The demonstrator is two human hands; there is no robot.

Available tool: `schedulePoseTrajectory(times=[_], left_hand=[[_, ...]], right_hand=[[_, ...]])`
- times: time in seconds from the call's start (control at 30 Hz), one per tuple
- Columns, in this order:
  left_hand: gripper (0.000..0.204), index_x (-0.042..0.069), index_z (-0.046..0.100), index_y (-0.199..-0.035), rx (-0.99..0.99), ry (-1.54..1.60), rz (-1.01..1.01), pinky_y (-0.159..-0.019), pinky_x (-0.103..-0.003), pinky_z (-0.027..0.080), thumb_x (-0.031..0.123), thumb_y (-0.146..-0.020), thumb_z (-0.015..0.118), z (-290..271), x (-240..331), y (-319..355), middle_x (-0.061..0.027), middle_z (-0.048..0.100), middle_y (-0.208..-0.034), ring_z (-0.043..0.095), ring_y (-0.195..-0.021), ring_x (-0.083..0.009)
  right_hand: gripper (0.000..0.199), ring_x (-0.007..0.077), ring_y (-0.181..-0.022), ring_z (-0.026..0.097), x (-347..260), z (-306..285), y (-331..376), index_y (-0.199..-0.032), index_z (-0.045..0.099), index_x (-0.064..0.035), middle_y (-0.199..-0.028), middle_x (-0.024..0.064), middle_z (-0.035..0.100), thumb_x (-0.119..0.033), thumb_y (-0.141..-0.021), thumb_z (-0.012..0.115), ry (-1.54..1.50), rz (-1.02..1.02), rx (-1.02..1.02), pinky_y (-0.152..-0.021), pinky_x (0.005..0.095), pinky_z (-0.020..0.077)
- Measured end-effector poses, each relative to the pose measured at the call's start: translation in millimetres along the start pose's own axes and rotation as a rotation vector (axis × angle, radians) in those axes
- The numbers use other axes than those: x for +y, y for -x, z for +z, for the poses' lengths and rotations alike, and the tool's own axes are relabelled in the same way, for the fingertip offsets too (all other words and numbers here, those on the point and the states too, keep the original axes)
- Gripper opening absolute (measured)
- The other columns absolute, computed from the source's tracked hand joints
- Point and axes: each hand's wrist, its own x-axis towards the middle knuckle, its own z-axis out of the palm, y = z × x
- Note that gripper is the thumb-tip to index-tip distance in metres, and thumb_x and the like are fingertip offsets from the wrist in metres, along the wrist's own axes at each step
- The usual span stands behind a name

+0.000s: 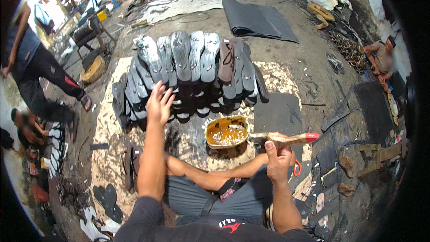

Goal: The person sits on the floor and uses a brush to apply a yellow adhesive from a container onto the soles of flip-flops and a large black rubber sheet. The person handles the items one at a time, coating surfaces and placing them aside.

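Observation:
My right hand is closed around the wooden handle of a brush with a red end. The brush points left, its head at the right rim of a pan of amber, glossy glue. My left hand reaches forward with its fingers apart and nothing in them. It is by the front of a big stack of dark sandal soles; whether it touches them I cannot tell. Several top soles look wet and shiny. One brown sole carries dark straps.
A patchy pale sheet lies beneath the stack and pan. A dark folded rubber sheet lies beyond. Scraps and red-handled scissors are at my right. A person stands left; others sit at far left and right.

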Motion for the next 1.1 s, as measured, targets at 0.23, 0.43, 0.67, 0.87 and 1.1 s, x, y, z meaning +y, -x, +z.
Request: schedulePoseTrajectory(times=[0.23,0.43,0.67,0.87,1.1], left_hand=[[0.081,0.0,0.039,-0.153,0.731,-1.571,0.425,-0.115,-0.052,0.035,0.051,-0.096,0.067,-353.4,65.5,131.8,-0.023,0.041,-0.156,0.043,-0.141,-0.0377],[0.083,-0.002,0.044,-0.149,0.67,-1.459,-0.041,-0.112,-0.046,0.039,0.054,-0.093,0.067,-380.0,-5.2,208.3,-0.0289,0.053,-0.144,0.05,-0.135,-0.043],[0.052,0.004,0.048,-0.135,0.676,-0.967,0.487,-0.099,-0.037,0.046,0.029,-0.097,0.073,-346.5,59.4,201.4,-0.0178,0.057,-0.129,0.058,-0.115,-0.0289],[0.057,0.002,0.051,-0.143,0.195,-1.014,0.297,-0.105,-0.039,0.043,0.028,-0.097,0.071,-190.1,47.8,251.1,-0.0115,0.057,-0.135,0.056,-0.119,-0.0255],[0.055,-0.001,0.051,-0.148,0.191,-0.915,0.177,-0.104,-0.032,0.043,0.015,-0.099,0.069,-183.3,53.3,245.4,-0.0094,0.057,-0.144,0.054,-0.125,-0.0185]], right_hand=[[0.036,0.0141,-0.113,0.058,58.9,6.9,-20.4,-0.128,0.061,0.0036,-0.119,0.0058,0.065,-0.023,-0.103,0.063,0.066,0.058,-0.039,-0.103,0.0296,0.0431],[0.053,0.0121,-0.113,0.057,77.7,58.4,-36.7,-0.147,0.048,-0.0004,-0.126,0.0062,0.062,-0.02,-0.102,0.066,0.12,0.049,-0.254,-0.101,0.0277,0.044],[0.036,0.0274,-0.105,0.066,98.9,53.5,-63.8,-0.113,0.074,-0.0043,-0.104,0.0157,0.072,-0.035,-0.096,0.069,0.513,0.067,-0.385,-0.092,0.0397,0.0499],[0.032,0.0331,-0.097,0.065,173.3,51.2,-78.2,-0.105,0.077,-0.02,-0.089,0.0095,0.074,-0.045,-0.087,0.073,1.247,-0.184,-0.748,-0.085,0.0462,0.0488],[0.025,0.0286,-0.082,0.07,123.5,40.4,-102.2,-0.102,0.077,-0.0109,-0.094,0.0105,0.076,-0.026,-0.083,0.083,0.41,-0.231,-0.406,-0.075,0.0414,0.0518]])
